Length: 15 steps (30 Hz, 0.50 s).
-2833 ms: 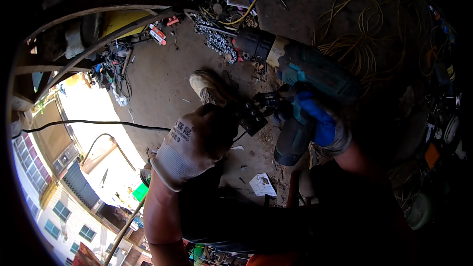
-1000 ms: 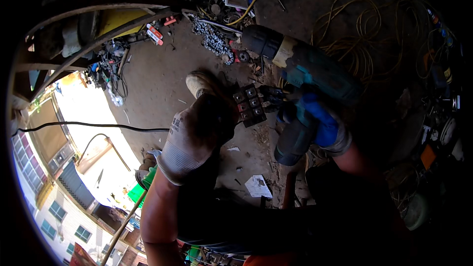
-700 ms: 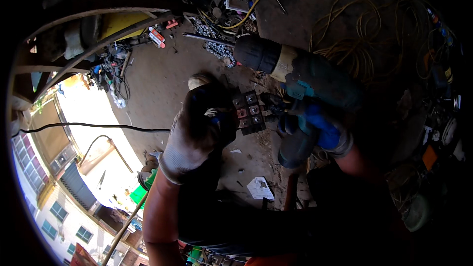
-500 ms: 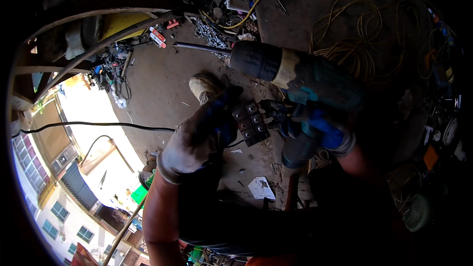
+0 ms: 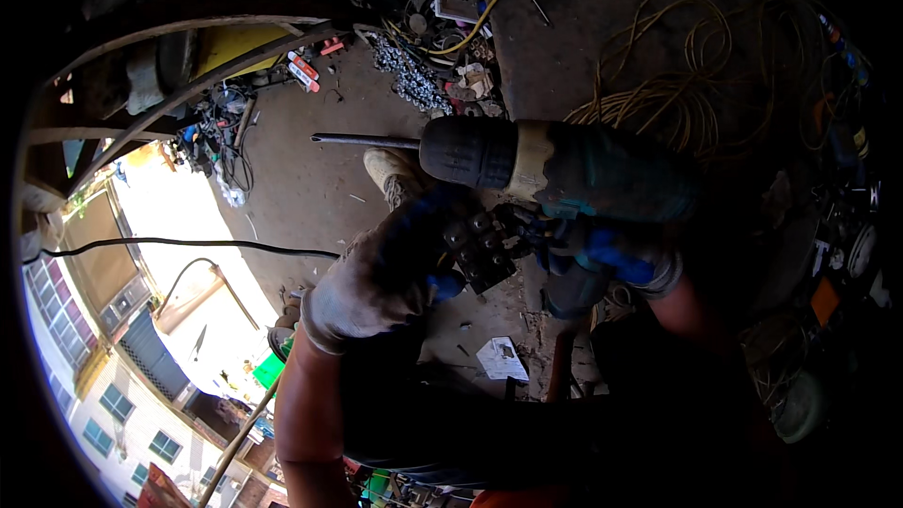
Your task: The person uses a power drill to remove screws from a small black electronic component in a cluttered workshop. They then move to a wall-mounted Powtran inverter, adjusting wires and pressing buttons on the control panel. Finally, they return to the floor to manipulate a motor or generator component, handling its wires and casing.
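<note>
My left hand point(image 5: 376, 273), in a grey work glove with blue fingertips, grips a small black block point(image 5: 480, 249) set with several screw heads. My right hand point(image 5: 611, 259), in a blue glove, holds the grip of a teal power drill point(image 5: 583, 169). The drill lies level just above the block. Its long thin bit point(image 5: 362, 140) points left over the dusty floor. The two hands almost touch at the block. The drill's body hides part of my right hand's fingers.
My boot point(image 5: 395, 174) stands on the concrete floor below the drill. A yellow cable coil point(image 5: 677, 85) lies at the upper right, a heap of metal pieces point(image 5: 409, 80) at the top. A paper scrap point(image 5: 503, 357) lies below. The floor's open edge point(image 5: 216, 254) drops to buildings at the left.
The drill has risen and swung so its bit points left. My left hand has brought the black block right, close under the drill and against my right hand.
</note>
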Motion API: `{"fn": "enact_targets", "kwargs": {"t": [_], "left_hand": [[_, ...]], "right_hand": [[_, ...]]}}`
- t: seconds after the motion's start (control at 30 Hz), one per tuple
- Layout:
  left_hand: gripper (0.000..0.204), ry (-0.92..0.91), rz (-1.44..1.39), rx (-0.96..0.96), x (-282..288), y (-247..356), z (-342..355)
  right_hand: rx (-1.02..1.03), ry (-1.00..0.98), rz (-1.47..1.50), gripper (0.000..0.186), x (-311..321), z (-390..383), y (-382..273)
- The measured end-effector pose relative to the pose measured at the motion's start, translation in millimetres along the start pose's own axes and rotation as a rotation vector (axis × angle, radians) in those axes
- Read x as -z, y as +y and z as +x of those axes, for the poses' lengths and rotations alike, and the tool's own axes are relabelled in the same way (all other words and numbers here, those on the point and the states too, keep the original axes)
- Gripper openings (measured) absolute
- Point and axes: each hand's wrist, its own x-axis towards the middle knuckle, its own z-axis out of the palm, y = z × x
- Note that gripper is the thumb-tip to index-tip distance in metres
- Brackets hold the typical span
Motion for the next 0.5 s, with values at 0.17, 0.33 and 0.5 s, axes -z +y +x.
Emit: {"fn": "enact_targets", "kwargs": {"t": [0.17,0.33,0.5], "left_hand": [[0.071,-0.012,0.01,-0.002,-2,0,-4],[0.062,0.048,0.655,-0.207,15,-10,-6],[0.059,0.133,1.035,-0.289,28,-13,-3]], "right_hand": [[0.04,0.048,-0.022,0.048,-4,-2,0],[0.241,0.137,-0.068,0.05,-8,-20,-6],[0.637,0.334,-0.519,0.05,10,-45,-13]]}}
